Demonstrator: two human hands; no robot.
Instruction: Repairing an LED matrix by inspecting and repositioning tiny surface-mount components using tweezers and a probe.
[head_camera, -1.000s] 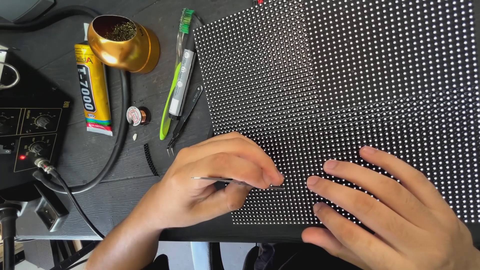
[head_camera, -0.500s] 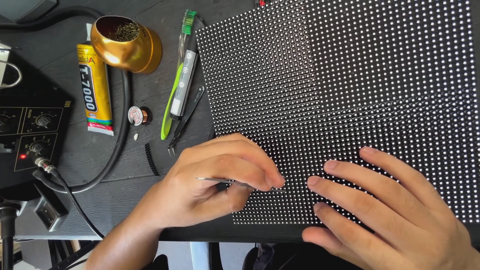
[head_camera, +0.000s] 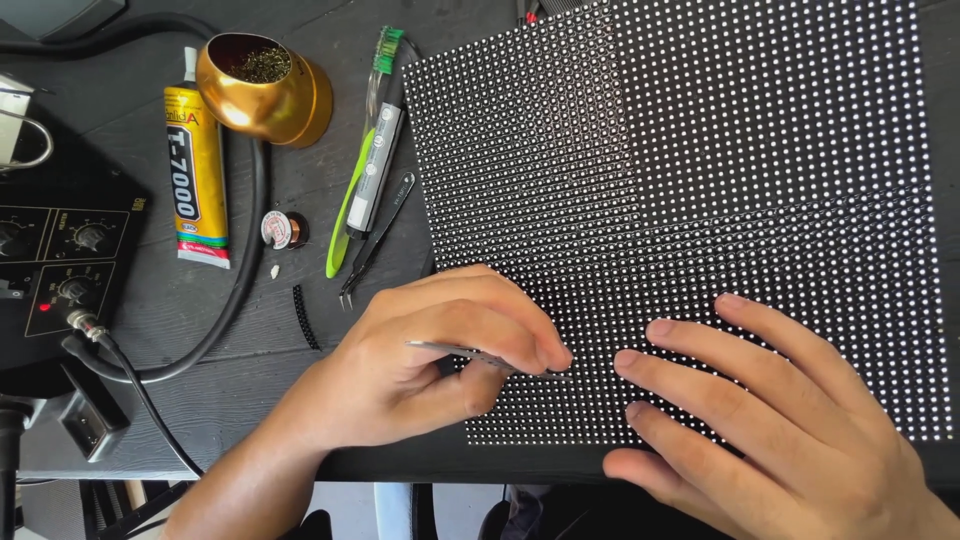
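LED panel (head_camera: 700, 200) lies flat on the dark bench (head_camera: 250, 370), unmoved over the last second. Left hand (head_camera: 440, 370) keeps its pinch on the metal tweezers (head_camera: 470, 352), tips at the lower rows; right hand (head_camera: 770, 420) stays spread flat, empty. No visible progress.

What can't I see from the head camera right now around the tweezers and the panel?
- Tip of the tweezers: hidden under the left hand's fingers, so what it touches can't be told.
- Dotted panel: its near edge is covered by both hands; top and right run out of the head view.
- Right hand: wrist cut off by the bottom edge.
- Black control box: cut off at the left edge.
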